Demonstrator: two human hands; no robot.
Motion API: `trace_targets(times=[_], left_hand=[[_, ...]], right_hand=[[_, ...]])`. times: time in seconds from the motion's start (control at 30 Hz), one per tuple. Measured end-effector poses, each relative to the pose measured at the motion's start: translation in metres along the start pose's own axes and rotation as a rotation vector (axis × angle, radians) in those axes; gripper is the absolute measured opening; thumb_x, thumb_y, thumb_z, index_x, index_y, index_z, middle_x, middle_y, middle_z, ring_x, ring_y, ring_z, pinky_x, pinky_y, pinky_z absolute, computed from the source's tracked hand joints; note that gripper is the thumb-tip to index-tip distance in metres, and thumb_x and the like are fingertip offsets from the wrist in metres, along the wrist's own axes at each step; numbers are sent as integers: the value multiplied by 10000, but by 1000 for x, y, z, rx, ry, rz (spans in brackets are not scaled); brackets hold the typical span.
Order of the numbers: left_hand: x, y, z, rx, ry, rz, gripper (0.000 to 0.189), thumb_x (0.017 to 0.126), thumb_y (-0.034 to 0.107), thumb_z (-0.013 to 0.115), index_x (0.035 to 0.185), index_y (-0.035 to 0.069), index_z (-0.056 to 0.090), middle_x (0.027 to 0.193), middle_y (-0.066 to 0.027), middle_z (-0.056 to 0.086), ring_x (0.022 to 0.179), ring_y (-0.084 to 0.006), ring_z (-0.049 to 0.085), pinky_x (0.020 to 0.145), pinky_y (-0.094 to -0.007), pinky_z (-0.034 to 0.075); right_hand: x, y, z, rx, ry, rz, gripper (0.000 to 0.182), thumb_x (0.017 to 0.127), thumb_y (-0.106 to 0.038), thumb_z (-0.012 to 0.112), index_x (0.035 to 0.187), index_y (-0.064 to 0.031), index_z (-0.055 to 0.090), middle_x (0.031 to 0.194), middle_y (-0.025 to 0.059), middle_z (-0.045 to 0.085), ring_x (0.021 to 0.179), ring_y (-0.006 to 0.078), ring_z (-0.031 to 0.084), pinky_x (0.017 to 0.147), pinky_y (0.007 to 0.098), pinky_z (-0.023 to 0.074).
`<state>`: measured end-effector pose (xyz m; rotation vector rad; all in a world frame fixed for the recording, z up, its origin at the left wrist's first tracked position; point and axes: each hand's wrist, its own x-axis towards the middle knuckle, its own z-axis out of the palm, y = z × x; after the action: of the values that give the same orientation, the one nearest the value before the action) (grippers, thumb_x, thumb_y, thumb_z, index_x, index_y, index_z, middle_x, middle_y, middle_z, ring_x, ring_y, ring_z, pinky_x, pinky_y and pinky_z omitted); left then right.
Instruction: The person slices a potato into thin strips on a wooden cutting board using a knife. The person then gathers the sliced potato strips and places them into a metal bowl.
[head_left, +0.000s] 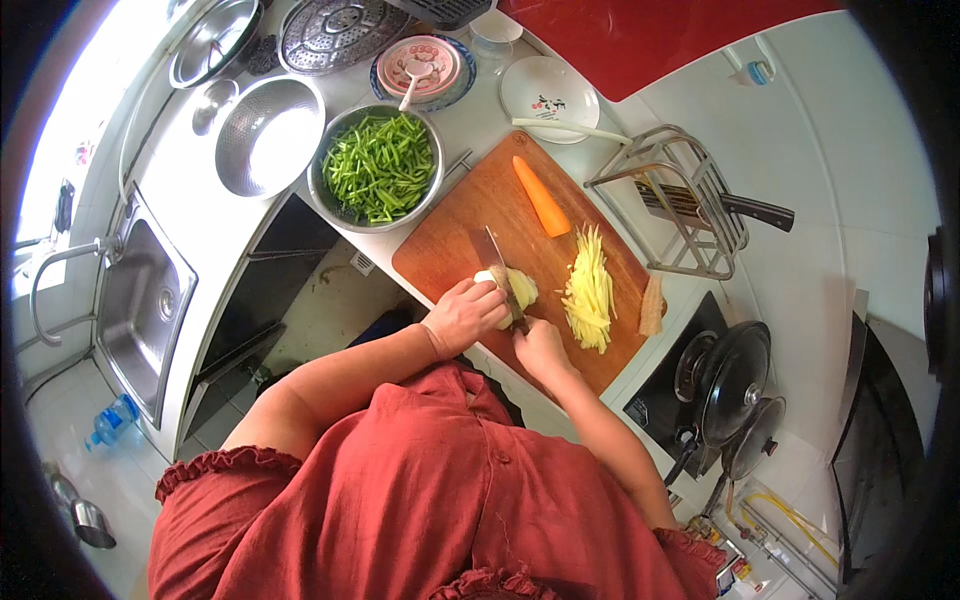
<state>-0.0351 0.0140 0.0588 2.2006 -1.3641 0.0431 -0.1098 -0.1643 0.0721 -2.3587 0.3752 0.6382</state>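
Note:
On the wooden cutting board (450, 232) my right hand (541, 349) is closed around the handle of a kitchen knife (491, 251). My left hand (466, 315) presses on a pale, peeled vegetable (485, 277) beside the blade. Thin pale-yellow slices (523, 288) lie on the blade's other side. To their right is a pile of pale-yellow shreds (590, 292). A peeled carrot (541, 196) lies toward the board's far corner, whole as far as I can see.
A metal bowl of cut green stalks (379, 169) stands left of the board, near an empty metal bowl (270, 139). Beyond are stacked pink bowls (418, 66) and a white plate (550, 97). A metal rack (690, 202) with another knife and a stove with a lidded pan (731, 382) are at right.

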Motion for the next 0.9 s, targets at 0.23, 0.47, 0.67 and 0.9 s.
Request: trace_targets(times=[0.23,0.47,0.67,0.9], left_hand=[[0,-3,0,5,12,-2,257,734,156,550,980,80,546,1055,-57,533,992,-223,518,837,-339,451],[-1,-1,-1,-10,35,-19,261,738,149,546,990,80,540,1054,-52,535,999,-220,518,849,-339,449],[-3,-2,4,-7,46,3,270,728,154,546,986,77,548,1049,-49,539,1017,-230,511,859,-344,447],[-4,-4,4,-20,32,10,260,734,156,541,980,74,556,1050,-62,544,1018,-230,512,857,-348,450]], right_hand=[[-10,-12,-22,-27,-27,-41,195,819,-135,538,822,50,599,746,258,616,744,427,605,664,458,479],[-42,-18,-62,27,-185,122,243,809,-164,539,770,68,599,721,286,598,727,449,597,677,490,476],[2,5,-6,-11,-70,-56,207,810,-133,524,792,53,614,763,293,607,781,458,600,716,512,474],[4,-10,-5,-63,11,-61,209,824,-151,533,824,35,627,767,283,616,772,449,607,717,514,479]])
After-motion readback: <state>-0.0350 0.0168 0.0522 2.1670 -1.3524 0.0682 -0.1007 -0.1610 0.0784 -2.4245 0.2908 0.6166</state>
